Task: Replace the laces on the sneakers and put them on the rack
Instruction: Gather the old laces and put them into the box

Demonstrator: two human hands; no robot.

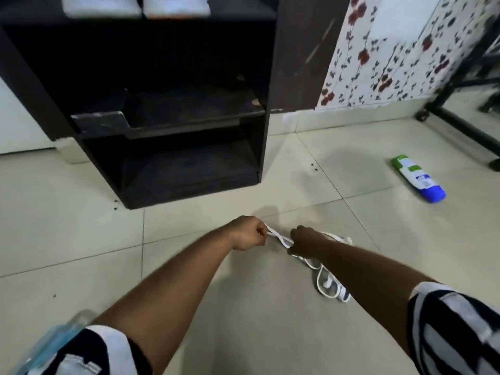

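Note:
A white lace (281,239) stretches between my two hands just above the tiled floor. My left hand (249,234) grips one end with curled fingers. My right hand (304,238) pinches the lace a little to the right. More loops of white lace (328,285) lie on the floor under my right forearm. A pair of white sneakers (135,6) sits on the top shelf of the dark rack (267,77), blurred and cut off by the frame's upper edge.
The rack's middle and bottom shelves hold nothing I can make out. A green, white and blue bottle (418,178) lies on the floor at right. A floral cloth (392,50) and a black metal frame (465,128) stand at the back right.

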